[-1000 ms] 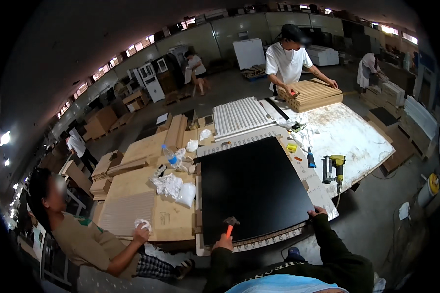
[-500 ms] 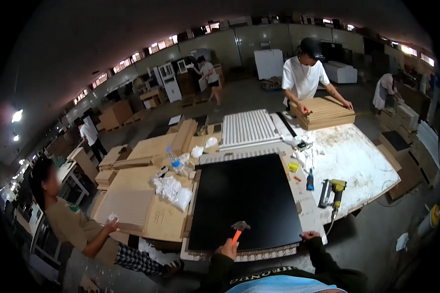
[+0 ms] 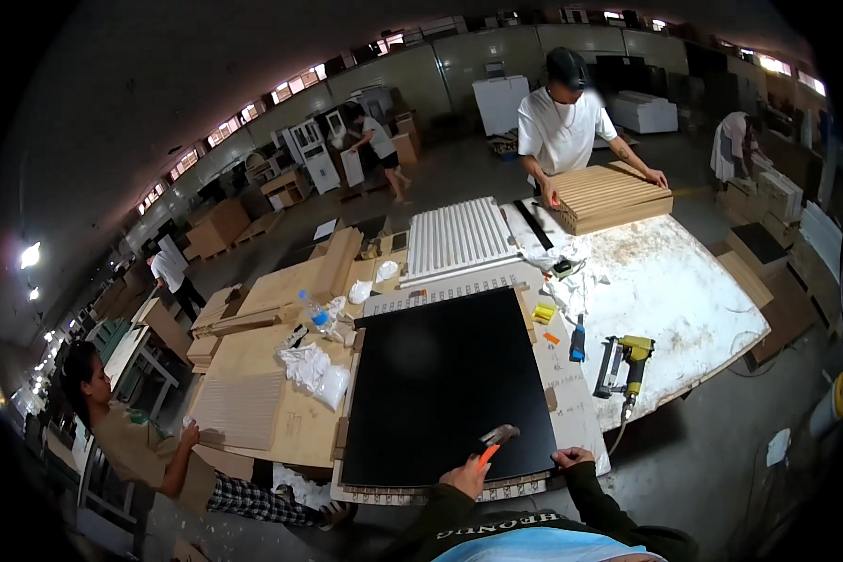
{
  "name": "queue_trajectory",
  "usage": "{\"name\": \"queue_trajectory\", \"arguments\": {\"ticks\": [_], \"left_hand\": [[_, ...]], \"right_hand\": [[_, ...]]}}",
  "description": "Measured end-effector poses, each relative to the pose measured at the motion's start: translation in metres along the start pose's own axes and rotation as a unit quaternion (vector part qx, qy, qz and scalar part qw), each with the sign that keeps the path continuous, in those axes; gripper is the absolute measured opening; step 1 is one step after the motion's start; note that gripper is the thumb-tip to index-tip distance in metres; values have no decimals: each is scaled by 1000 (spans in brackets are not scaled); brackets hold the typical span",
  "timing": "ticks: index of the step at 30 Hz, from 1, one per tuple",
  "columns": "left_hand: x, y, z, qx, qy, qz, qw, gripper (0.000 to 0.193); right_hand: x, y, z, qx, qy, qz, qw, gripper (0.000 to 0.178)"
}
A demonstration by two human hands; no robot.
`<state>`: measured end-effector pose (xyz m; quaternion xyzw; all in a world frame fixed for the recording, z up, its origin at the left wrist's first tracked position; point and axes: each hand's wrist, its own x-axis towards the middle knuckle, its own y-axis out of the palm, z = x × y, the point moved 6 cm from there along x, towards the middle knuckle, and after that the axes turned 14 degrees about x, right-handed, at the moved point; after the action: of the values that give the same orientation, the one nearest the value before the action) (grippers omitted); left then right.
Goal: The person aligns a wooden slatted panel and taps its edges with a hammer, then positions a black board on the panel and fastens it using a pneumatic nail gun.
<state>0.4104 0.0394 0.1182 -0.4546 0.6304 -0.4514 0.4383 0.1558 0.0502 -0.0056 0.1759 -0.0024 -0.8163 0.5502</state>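
My left hand [image 3: 465, 479] is closed round the orange handle of a claw hammer [image 3: 500, 436]. The hammer's metal head hangs over the near right part of a large black panel [image 3: 440, 375]. At that panel's near right corner, my right hand [image 3: 572, 457] has its fingers curled and pressed together against the edge. Whether those fingers also hold something small is too fine to see. Under the black panel lies a pale board with a row of slots along its rim [image 3: 506, 490].
A yellow nail gun [image 3: 633, 361] with a hose lies on the white tabletop at right, near a blue-and-black tool [image 3: 578, 339]. Across the table, a person [image 3: 564, 122] handles slatted wooden panels [image 3: 613, 195]. Another person [image 3: 131, 436] at left touches a ribbed panel [image 3: 244, 410].
The hammer in my left hand has moved right across the black panel, nearer my right hand. My right hand stays at the corner. The person at left has shifted a hand to the ribbed panel's edge.
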Motion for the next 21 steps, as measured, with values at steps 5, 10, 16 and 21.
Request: {"name": "queue_trajectory", "arguments": {"ticks": [5, 10, 16, 21], "left_hand": [[10, 10, -21, 47, 56, 115, 991, 29], [-1, -16, -48, -12, 84, -13, 996, 28], [24, 23, -42, 53, 96, 104, 988, 29], [16, 17, -48, 4, 76, 38, 996, 29]], "right_hand": [[6, -7, -16, -31, -5, 9, 999, 20], [-4, -5, -7, 12, -14, 11, 1000, 21], [14, -21, -38, -49, -28, 24, 998, 22], [8, -10, -30, 25, 0, 18, 1000, 21]]}}
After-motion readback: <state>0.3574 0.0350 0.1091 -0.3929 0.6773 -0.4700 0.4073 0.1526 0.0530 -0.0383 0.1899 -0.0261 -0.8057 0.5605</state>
